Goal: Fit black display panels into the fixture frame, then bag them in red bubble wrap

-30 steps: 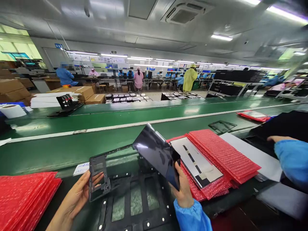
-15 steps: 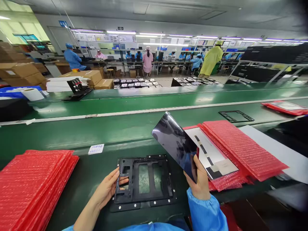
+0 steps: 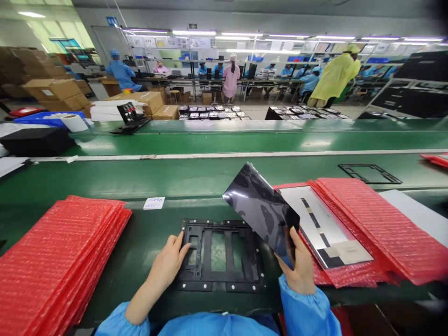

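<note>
Two hands: left hand (image 3: 168,263) splayed open on black rectangular plastic jig (image 3: 219,227), right hand (image 3: 301,268) gripping glossy black rectangular panel (image 3: 261,210) by its edge, tilted up over the jig's right side (probably keeps the face untouched).

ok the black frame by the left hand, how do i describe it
On the near green conveyor belt, between two piles of red bubble wrap, a black frame lies flat under the left hand. Unlike the thinner frame farther along, it has white dots on its rim.
</note>
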Motion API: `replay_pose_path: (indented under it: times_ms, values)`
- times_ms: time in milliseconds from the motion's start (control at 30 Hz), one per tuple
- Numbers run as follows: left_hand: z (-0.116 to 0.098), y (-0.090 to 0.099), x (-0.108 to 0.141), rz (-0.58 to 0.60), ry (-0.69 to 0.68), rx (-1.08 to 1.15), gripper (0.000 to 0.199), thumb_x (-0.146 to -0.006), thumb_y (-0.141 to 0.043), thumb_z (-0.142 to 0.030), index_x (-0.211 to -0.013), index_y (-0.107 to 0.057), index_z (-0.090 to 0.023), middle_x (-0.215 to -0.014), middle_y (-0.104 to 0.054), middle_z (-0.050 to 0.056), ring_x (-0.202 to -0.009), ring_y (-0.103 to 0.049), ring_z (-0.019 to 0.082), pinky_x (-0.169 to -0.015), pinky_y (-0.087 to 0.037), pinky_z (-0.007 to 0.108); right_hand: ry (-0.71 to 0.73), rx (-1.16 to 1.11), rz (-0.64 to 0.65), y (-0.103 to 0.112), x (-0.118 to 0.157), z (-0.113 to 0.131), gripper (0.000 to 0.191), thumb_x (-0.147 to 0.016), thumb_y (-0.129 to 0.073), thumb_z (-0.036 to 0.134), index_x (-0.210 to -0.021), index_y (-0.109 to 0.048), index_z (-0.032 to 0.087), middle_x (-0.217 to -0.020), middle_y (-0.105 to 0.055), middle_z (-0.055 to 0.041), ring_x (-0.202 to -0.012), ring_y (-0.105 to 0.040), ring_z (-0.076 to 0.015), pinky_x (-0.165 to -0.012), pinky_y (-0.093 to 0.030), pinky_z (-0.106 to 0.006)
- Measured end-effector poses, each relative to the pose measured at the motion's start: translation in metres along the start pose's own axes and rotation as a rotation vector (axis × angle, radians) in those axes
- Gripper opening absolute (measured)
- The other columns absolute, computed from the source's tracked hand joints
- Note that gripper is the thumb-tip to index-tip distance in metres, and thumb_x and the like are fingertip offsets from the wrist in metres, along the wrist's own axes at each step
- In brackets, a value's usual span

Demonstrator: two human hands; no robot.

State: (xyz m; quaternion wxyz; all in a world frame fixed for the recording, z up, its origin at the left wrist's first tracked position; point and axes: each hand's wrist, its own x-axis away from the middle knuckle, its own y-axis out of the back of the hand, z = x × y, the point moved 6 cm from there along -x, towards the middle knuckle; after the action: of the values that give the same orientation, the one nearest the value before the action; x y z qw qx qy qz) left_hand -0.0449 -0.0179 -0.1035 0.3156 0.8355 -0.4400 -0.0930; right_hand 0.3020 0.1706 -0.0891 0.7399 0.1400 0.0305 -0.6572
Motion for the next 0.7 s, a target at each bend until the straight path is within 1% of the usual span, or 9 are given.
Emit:
replay_pose_path:
  times_ms: [67, 133, 300, 367, 433, 467, 533, 633, 700]
  values:
    - [-0.008, 0.003, 0.0, -0.075, -0.041, 0.067, 0.051, -0.08, -0.061, -0.049, -0.125, -0.061, -0.025, -0.105, -0.057, 0.008, -0.103, -0.058, 0.029, -0.093, -0.044, 0.037, 0.002, 0.041, -0.015, -0.001, 0.003, 0.008, 0.087, -0.062, -0.078, 0.046, -0.139, -0.047, 0.02, -0.15, -0.041, -0.0061, -0.14, -0.028, -0.0368, -0.118, -0.02, -0.049]
    - [-0.014, -0.002, -0.002, -0.033, -0.044, 0.32, 0.05, -0.081, -0.06, -0.051, -0.123, -0.062, -0.024, -0.114, -0.059, 0.01, -0.109, -0.055, 0.028, -0.093, -0.044, 0.036, -0.059, 0.001, -0.004, -0.008, 0.006, 0.013, 0.083, -0.061, -0.078, 0.047, -0.135, -0.052, 0.019, -0.147, -0.044, -0.0064, -0.14, -0.029, -0.0366, -0.119, -0.019, -0.048]
    - [-0.041, -0.028, 0.001, 0.476, 0.147, 1.039, 0.078, -0.085, -0.026, -0.074, -0.124, -0.06, -0.016, -0.111, -0.068, 0.015, -0.101, -0.063, 0.029, -0.085, -0.048, 0.041, -0.443, -0.262, 0.199, -0.049, 0.015, 0.017, 0.056, -0.077, -0.066, 0.05, -0.125, -0.06, 0.022, -0.117, -0.07, -0.0067, -0.113, -0.062, -0.0325, -0.097, -0.051, -0.049]
    - [-0.053, -0.025, 0.005, 0.575, 0.163, 1.158, 0.077, -0.085, -0.027, -0.073, -0.12, -0.062, -0.014, -0.11, -0.069, 0.015, -0.103, -0.063, 0.03, -0.089, -0.046, 0.042, -0.622, -0.341, 0.297, -0.064, 0.024, 0.013, 0.056, -0.078, -0.067, 0.046, -0.127, -0.057, 0.021, -0.113, -0.072, -0.007, -0.103, -0.067, -0.0311, -0.09, -0.055, -0.048]
    - [-0.056, -0.018, 0.006, 0.54, 0.141, 1.154, 0.059, -0.087, -0.046, -0.06, -0.118, -0.064, -0.014, -0.111, -0.069, 0.013, -0.107, -0.062, 0.029, -0.093, -0.045, 0.04, -0.719, -0.325, 0.365, -0.071, 0.03, 0.007, 0.063, -0.073, -0.072, 0.046, -0.128, -0.056, 0.019, -0.115, -0.071, -0.0087, -0.105, -0.066, -0.0317, -0.091, -0.053, -0.048]
    - [-0.054, -0.014, 0.006, 0.494, 0.117, 1.125, 0.05, -0.086, -0.055, -0.05, -0.12, -0.063, -0.014, -0.111, -0.069, 0.012, -0.106, -0.062, 0.028, -0.094, -0.044, 0.039, -0.682, -0.253, 0.383, -0.072, 0.03, 0.004, 0.066, -0.072, -0.073, 0.047, -0.129, -0.055, 0.018, -0.118, -0.07, -0.0097, -0.109, -0.064, -0.0321, -0.095, -0.051, -0.048]
    - [-0.046, -0.011, 0.005, 0.399, 0.063, 1.031, 0.051, -0.083, -0.063, -0.037, -0.13, -0.054, -0.017, -0.108, -0.07, 0.01, -0.099, -0.064, 0.024, -0.09, -0.045, 0.038, -0.499, -0.029, 0.376, -0.07, 0.024, -0.002, 0.071, -0.072, -0.071, 0.053, -0.131, -0.053, 0.018, -0.125, -0.065, -0.0105, -0.119, -0.057, -0.0324, -0.105, -0.042, -0.049]
    - [-0.024, -0.011, 0.001, 0.254, -0.012, 0.707, 0.061, -0.086, -0.059, -0.036, -0.14, -0.039, -0.02, -0.091, -0.069, 0.006, -0.079, -0.064, 0.019, -0.077, -0.048, 0.034, -0.238, 0.259, 0.338, -0.069, 0.019, -0.012, 0.075, -0.075, -0.065, 0.057, -0.137, -0.047, 0.019, -0.136, -0.057, -0.01, -0.128, -0.049, -0.031, -0.111, -0.032, -0.047]
    - [-0.011, -0.01, -0.003, 0.131, -0.074, 0.415, 0.057, -0.083, -0.062, -0.035, -0.135, -0.047, -0.019, -0.086, -0.065, 0.003, -0.075, -0.059, 0.016, -0.074, -0.046, 0.031, -0.189, 0.352, 0.351, -0.072, 0.02, -0.02, 0.074, -0.077, -0.06, 0.059, -0.138, -0.046, 0.019, -0.137, -0.056, -0.0106, -0.127, -0.049, -0.0305, -0.11, -0.033, -0.046]
